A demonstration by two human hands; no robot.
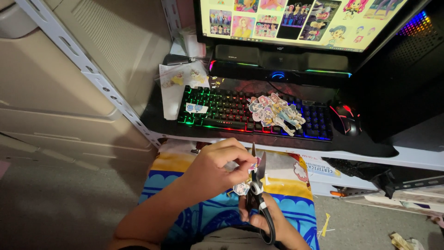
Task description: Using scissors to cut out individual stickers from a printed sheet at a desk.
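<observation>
Two hands worked low in the frame, at about six o'clock from the keyboard point(254, 113). The left hand point(215, 166) pinched a small paper cutout point(242, 187) between thumb and fingers, which were closed on its glossy, irregular edge. The right hand point(263, 220) gripped the black loop handles of the scissors point(256, 183), fingers curled shut through them. The scissors' long axis ran nearly upright, metal blades pointing to twelve o'clock and slightly parted, touching the cutout. A pile of finished cartoon-figure cutouts point(276, 112) lay on the keyboard, whose keys glowed green, red and blue. A black mouse point(344, 119) sat at three o'clock from it on the dark worktop point(370, 148). The monitor point(296, 21) above showed colourful figures. A bright blue-and-yellow cloth point(282, 185) covered the lap, with grey floor point(60, 203) to the left.
</observation>
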